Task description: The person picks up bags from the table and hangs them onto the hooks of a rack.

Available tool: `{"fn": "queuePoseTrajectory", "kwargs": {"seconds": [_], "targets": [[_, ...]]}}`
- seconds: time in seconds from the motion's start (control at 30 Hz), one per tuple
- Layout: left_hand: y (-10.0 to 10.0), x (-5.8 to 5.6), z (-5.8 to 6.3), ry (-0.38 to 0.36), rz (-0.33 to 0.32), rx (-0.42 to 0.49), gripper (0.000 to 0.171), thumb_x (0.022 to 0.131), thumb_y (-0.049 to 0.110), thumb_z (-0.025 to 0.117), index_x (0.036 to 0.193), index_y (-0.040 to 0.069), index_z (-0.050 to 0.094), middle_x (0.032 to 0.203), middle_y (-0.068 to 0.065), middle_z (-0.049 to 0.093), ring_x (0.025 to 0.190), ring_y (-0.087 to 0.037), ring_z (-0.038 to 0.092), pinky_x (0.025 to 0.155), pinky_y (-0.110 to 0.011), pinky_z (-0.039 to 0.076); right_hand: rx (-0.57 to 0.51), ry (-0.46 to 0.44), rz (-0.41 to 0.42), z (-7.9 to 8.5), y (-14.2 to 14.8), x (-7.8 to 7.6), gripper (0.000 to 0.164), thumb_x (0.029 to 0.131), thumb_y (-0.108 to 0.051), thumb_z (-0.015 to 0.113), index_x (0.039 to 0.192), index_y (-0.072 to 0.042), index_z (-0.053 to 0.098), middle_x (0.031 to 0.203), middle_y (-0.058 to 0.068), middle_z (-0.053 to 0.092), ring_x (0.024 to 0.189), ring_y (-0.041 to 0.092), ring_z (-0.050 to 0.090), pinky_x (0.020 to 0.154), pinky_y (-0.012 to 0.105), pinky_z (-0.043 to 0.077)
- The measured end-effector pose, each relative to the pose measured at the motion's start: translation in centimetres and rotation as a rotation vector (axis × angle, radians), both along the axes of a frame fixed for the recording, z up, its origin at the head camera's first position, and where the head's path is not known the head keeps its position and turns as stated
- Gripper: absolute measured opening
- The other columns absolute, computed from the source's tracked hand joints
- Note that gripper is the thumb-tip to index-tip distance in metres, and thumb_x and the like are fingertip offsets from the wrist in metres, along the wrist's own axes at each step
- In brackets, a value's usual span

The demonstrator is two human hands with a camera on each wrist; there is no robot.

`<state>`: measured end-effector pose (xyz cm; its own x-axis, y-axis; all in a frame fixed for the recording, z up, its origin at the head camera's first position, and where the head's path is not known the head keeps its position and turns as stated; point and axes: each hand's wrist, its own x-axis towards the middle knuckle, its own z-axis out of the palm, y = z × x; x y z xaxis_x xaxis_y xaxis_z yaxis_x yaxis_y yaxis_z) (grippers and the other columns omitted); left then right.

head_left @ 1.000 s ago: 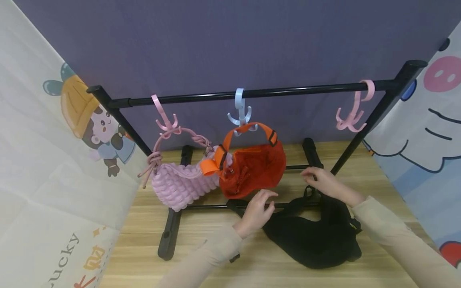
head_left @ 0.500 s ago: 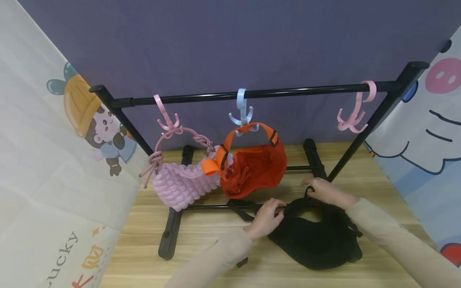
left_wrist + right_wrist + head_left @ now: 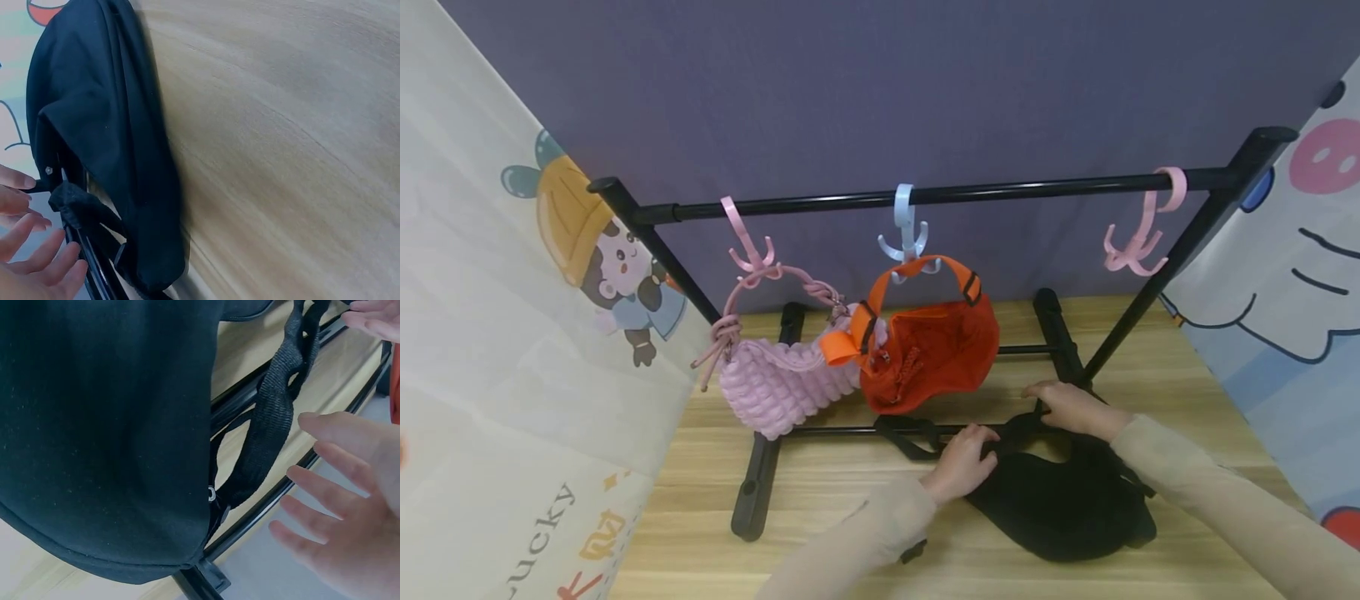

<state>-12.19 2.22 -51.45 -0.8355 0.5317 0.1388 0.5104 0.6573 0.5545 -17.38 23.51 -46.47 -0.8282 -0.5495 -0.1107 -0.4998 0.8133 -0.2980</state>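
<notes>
A black fabric bag (image 3: 1063,517) lies on the wooden floor, overlapping the rack's lower bar. Its dark strap (image 3: 265,419) curves up along the bag's far side. My left hand (image 3: 962,462) is at the strap's left part, fingers loosely bent; the left wrist view shows this hand (image 3: 47,269) with fingers spread beside the strap. My right hand (image 3: 1078,410) reaches over the strap's right end. In the right wrist view the same hand (image 3: 359,500) has its fingers apart and extended, close beside the strap.
A black rack's top bar (image 3: 1037,191) carries a pink hook (image 3: 1135,250) at right, a blue hook (image 3: 906,237) and another pink hook (image 3: 748,250). An orange-red bag (image 3: 940,354) hangs in the middle, a lilac puffy bag (image 3: 775,392) at left. Printed cloths flank both sides.
Left hand has moved right and down onto the black bag's strap. Right hand has lowered from beside the rack's post to the strap's right end. The hanging bags stay put.
</notes>
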Motion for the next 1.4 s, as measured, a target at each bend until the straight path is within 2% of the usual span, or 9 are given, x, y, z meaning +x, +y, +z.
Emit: {"fn": "queuePoseTrajectory", "kwargs": {"seconds": [0.43,0.8,0.93,1.1,1.27,1.4], "targets": [[1.3,-0.3,-1.2,-0.002,0.028,-0.076,0.026,0.080,0.020,0.060,0.104,0.012,0.056,0.093,-0.002,0.054,0.082,-0.014,0.056,0.067,-0.020,0.043,0.099,0.027,0.036,-1.4,-0.3,-0.6,0.035,0.066,0.003,0.071,0.099,0.004,0.060,0.094,0.016,0.060,0.087,0.033,0.056,0.072,0.043,0.046],[2.0,-0.6,-1.9,-0.028,0.052,-0.122,0.026,0.081,0.024,0.061,0.103,0.011,0.055,0.089,-0.002,0.054,0.079,-0.015,0.055,0.065,-0.021,0.043,0.130,0.006,0.058,-1.9,-0.7,-0.8,0.032,0.066,0.002,0.071,0.096,0.004,0.061,0.094,0.017,0.060,0.088,0.034,0.056,0.075,0.045,0.045],[2.1,-0.6,-2.2,-0.032,0.058,-0.147,0.026,0.081,0.024,0.061,0.102,0.011,0.055,0.087,-0.002,0.053,0.078,-0.016,0.056,0.064,-0.023,0.043,0.150,0.018,0.072,-1.8,-0.9,-0.8,0.025,0.065,0.001,0.071,0.089,0.001,0.062,0.086,0.013,0.061,0.081,0.031,0.058,0.071,0.042,0.046],[2.1,-0.5,-2.4,0.004,0.074,-0.203,0.026,0.079,0.026,0.062,0.100,0.012,0.056,0.085,-0.001,0.054,0.076,-0.015,0.055,0.063,-0.023,0.042,0.182,0.020,0.065,-1.8,-0.9,-0.8,0.013,0.066,-0.001,0.070,0.075,-0.005,0.061,0.073,0.005,0.059,0.070,0.025,0.057,0.064,0.038,0.046],[2.2,-0.5,-2.6,0.021,0.093,-0.243,0.025,0.077,0.026,0.063,0.097,0.012,0.057,0.081,-0.002,0.055,0.073,-0.016,0.056,0.060,-0.024,0.042,0.215,0.024,0.063,-2.0,-0.9,-0.9,0.014,0.067,-0.005,0.070,0.066,-0.009,0.057,0.064,-0.001,0.054,0.063,0.020,0.053,0.059,0.036,0.043],[2.1,-0.6,-2.6,0.035,0.098,-0.273,0.025,0.077,0.026,0.064,0.096,0.012,0.057,0.081,-0.002,0.058,0.073,-0.016,0.057,0.062,-0.024,0.042,0.224,0.024,0.066,-2.0,-0.8,-0.8,0.014,0.068,-0.006,0.071,0.065,-0.011,0.058,0.063,-0.001,0.055,0.061,0.018,0.053,0.058,0.035,0.043]]}}
